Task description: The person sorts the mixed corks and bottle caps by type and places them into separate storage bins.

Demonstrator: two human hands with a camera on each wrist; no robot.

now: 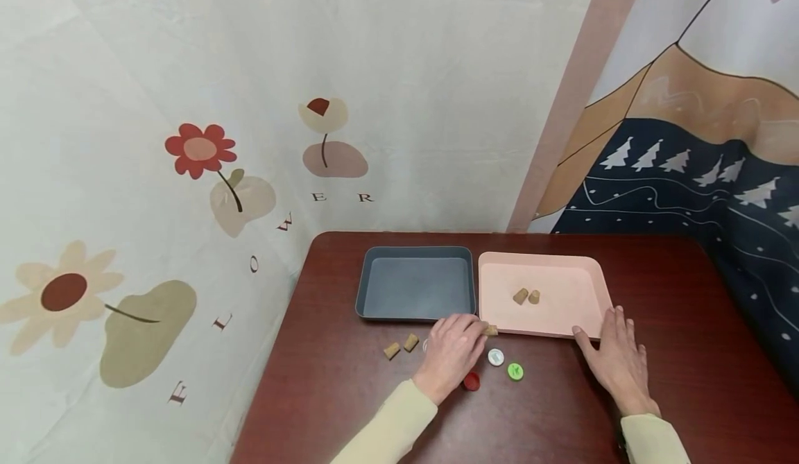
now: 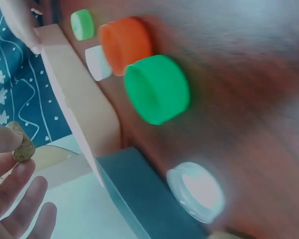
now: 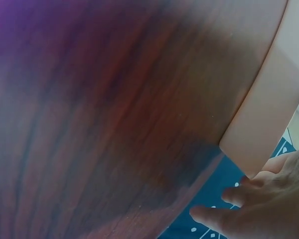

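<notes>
Between thumb and index finger, my left hand (image 1: 451, 353) pinches a cork (image 1: 491, 330) beside the front left corner of the pink tray (image 1: 543, 323); the left wrist view shows the cork (image 2: 23, 144) with the other fingers spread. My right hand (image 1: 618, 363) lies with fingers extended at the tray's front right corner, touching its edge. Inside the pink tray are two corks (image 1: 521, 296). Two more corks (image 1: 391, 350) lie on the table to the left of my left hand.
A dark blue-grey tray (image 1: 415, 290) stands left of the pink one. Several caps are on the table: white (image 1: 496, 357), light green (image 1: 514, 372), red (image 1: 471, 381), a darker green one (image 2: 158, 89) and a whitish one (image 2: 196, 192).
</notes>
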